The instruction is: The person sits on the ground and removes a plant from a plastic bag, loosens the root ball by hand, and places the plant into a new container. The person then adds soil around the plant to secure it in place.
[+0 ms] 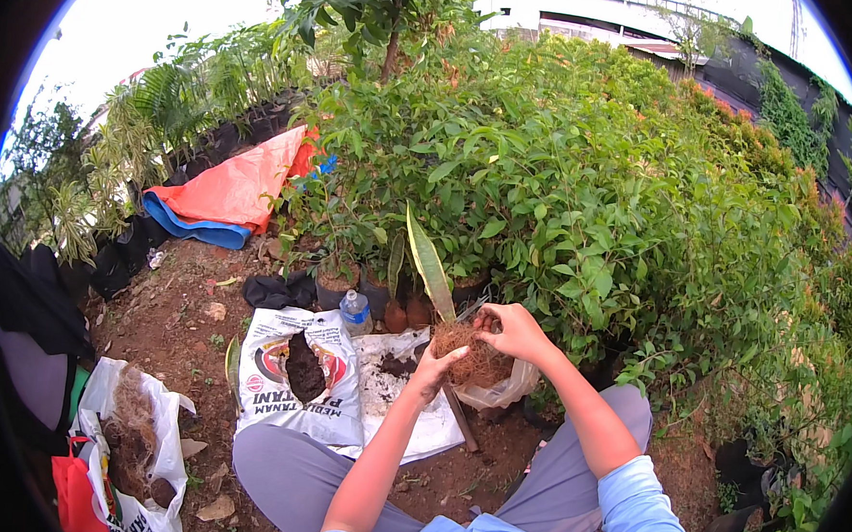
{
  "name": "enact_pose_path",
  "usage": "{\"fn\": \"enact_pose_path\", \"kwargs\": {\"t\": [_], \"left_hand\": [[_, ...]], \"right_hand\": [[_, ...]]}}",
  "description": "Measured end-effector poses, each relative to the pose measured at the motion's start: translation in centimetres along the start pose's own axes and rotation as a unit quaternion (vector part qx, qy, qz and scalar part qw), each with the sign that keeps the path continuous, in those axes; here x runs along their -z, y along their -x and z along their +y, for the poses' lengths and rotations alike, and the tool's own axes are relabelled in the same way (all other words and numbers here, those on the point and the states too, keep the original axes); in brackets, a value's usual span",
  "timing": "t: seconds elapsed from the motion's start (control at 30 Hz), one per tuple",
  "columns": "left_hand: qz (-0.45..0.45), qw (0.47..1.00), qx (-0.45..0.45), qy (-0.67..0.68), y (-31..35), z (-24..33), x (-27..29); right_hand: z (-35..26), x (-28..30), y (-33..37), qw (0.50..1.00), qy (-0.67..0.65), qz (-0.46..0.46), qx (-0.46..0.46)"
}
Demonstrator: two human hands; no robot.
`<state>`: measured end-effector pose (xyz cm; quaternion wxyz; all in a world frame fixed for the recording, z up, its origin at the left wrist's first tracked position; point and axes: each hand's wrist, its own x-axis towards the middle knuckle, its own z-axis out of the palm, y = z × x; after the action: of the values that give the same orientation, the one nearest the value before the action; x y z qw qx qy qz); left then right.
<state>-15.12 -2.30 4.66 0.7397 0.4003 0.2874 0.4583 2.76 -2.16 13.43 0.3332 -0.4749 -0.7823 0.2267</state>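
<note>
Position, taking the fibre clump [483,367] as the clock's centre, with twelve pointing away from me: the clump sits in front of my folded legs [290,476], a little right of the middle between my knees.

My left grip [428,374] is closed on the clump from about nine o'clock, thumb on the near top edge. I judge this to be the supporting hold, since that side has no other visible restraint. My right grip [514,330] comes in at one o'clock, fingers bent down onto the upper fibres; whether a strand is pinched I cannot tell. Fingers on opposite sides would check the clump from rolling.

A yellow-edged snake-plant leaf [429,266] rises from the clump toward eleven, tilted left; its base is hidden in fibre. Translucent plastic [514,388] lies around the lower right, at four o'clock, probably to contain loose fibre.

At nine stands a printed white sack [283,328], torn open over dark soil [305,368], the opening facing up, presumably for easy reach. A white sheet [400,424] lies at eight, likely to catch spillage. A clear bottle [354,308] stands at ten, beyond the sack's edge. Further off, between eight and nine, a white bag [173,417] holds more brown fibre [131,419].
</note>
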Motion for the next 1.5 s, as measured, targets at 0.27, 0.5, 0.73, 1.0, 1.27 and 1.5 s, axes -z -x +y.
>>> {"fn": "enact_pose_path", "kwargs": {"t": [0.27,0.5,0.73,1.0,1.27,1.5], "left_hand": [[0.066,0.991,-0.033,-0.107,0.2,0.0,-0.9],[0.025,0.992,-0.054,-0.114,0.0,-0.8,-1.1],[0.03,0.992,-0.034,-0.116,-0.1,-0.8,-1.1],[0.06,0.993,-0.038,-0.092,-0.3,-1.0,-0.9],[-0.001,0.996,-0.068,-0.064,-0.9,-1.1,0.7],[-0.027,0.992,0.037,0.121,-1.0,-0.8,1.1]], "right_hand": [[-0.6,0.5,0.0,0.995,0.039,0.031,0.082],[-1.7,0.1,0.4,0.99,0.083,0.013,0.112],[-1.8,0.1,0.4,0.988,0.105,0.023,0.108],[-2.1,-0.3,0.5,0.99,0.088,0.02,0.108],[-1.0,-2.3,0.5,0.991,0.076,0.043,0.102],[-1.6,-2.0,0.5,0.991,0.092,0.027,0.098]]}}
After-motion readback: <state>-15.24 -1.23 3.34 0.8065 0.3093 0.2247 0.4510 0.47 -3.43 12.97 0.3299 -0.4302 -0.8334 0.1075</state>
